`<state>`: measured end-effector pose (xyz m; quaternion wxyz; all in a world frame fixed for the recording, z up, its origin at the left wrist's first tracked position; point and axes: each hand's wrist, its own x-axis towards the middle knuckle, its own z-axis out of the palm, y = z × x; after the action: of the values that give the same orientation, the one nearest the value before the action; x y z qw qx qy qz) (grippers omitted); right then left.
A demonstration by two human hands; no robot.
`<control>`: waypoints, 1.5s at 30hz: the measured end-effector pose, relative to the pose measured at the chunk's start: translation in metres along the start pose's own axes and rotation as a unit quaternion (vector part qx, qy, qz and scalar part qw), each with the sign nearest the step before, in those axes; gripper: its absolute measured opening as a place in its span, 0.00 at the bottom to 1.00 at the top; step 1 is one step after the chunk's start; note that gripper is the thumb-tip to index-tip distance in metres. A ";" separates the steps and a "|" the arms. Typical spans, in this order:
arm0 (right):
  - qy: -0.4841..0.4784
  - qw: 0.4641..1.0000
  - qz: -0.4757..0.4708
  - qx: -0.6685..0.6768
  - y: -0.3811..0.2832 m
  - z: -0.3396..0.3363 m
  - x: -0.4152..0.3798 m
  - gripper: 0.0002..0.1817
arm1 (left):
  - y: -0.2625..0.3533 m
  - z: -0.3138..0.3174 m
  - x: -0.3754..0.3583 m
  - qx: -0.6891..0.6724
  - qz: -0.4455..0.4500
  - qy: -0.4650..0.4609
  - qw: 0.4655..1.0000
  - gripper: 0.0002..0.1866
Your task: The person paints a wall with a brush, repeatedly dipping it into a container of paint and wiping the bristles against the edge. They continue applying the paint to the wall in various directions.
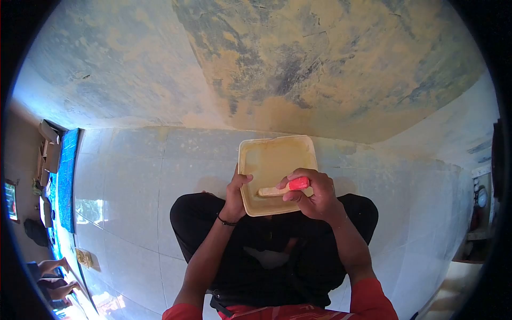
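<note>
Head view: the left hand (236,190) grasps the near left rim of a shallow square tray (277,154), its thumb over the edge, while the right hand (314,194) is closed in a grip on the red end of a handled tool (276,190), whose pale part points left over the near portion of the tray. The tray lies above the tiled floor (128,176), between the black-clad knees and the patchy, yellow-stained wall (288,64) on the far side.
</note>
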<state>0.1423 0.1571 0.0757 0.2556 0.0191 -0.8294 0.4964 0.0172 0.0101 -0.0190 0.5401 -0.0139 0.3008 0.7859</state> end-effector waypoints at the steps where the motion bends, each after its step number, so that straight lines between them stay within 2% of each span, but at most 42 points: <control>1: -0.001 1.000 0.000 0.000 0.000 0.000 0.000 0.14 | 0.000 0.000 0.000 0.000 0.001 0.000 1.000 0.33; 10: 0.051 0.995 -0.080 -0.017 0.008 -0.003 0.001 0.14 | 0.000 0.005 -0.003 0.048 -0.004 0.021 0.999 0.34; 12: 0.042 0.989 -0.131 -0.056 0.012 -0.004 -0.001 0.21 | 0.000 0.003 -0.002 0.019 -0.016 0.005 1.000 0.35; 13: 0.042 0.989 -0.131 -0.055 0.014 -0.002 -0.001 0.21 | -0.001 0.001 -0.001 0.018 -0.016 0.005 1.000 0.35; 15: 0.082 0.972 -0.197 -0.095 0.020 0.002 0.001 0.20 | -0.002 -0.001 0.000 0.033 -0.013 0.002 0.999 0.35; 28: 0.046 0.975 -0.194 -0.102 0.024 0.015 0.003 0.21 | 0.001 0.000 -0.004 0.029 0.002 0.000 1.000 0.35; 34: 0.012 0.974 -0.199 -0.112 0.026 0.024 0.000 0.21 | 0.000 0.003 -0.006 0.044 0.014 0.032 0.998 0.35; 43: 0.001 0.979 -0.192 -0.071 0.022 0.024 0.000 0.23 | -0.002 -0.002 -0.004 0.025 -0.006 0.006 1.000 0.37; 45: -0.023 0.985 -0.161 -0.063 0.017 0.025 -0.001 0.22 | -0.002 -0.001 -0.005 0.052 0.012 0.007 0.999 0.38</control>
<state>0.1279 0.1450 0.0524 0.3137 0.1476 -0.8508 0.3948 0.0209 0.0065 -0.0189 0.5284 0.0126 0.3451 0.7756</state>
